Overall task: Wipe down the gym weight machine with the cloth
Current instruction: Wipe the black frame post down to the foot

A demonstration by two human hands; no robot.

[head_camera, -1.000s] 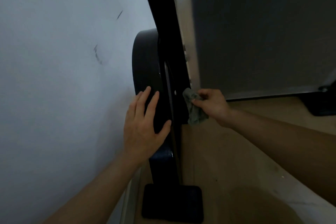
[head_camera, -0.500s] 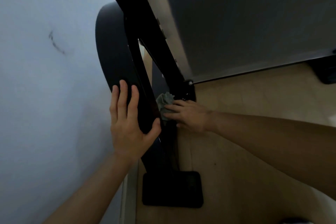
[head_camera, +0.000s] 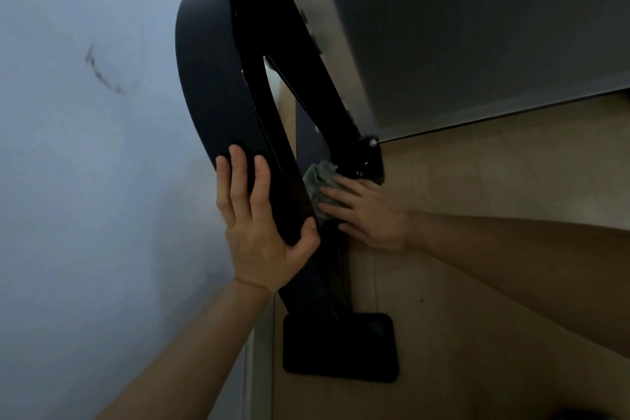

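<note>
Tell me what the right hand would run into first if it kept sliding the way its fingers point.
Probably the black frame bar: the right hand presses the cloth leftward, straight toward it. Depth between cloth and bar is unclear.

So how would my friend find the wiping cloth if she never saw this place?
Start at the big black machine frame that leans by the pale wall and follow it down toward the tan floor. In the gap between its two black bars, the right hand presses the cloth against the metal. It is the only soft, crumpled, grey-green thing among hard black parts.
</note>
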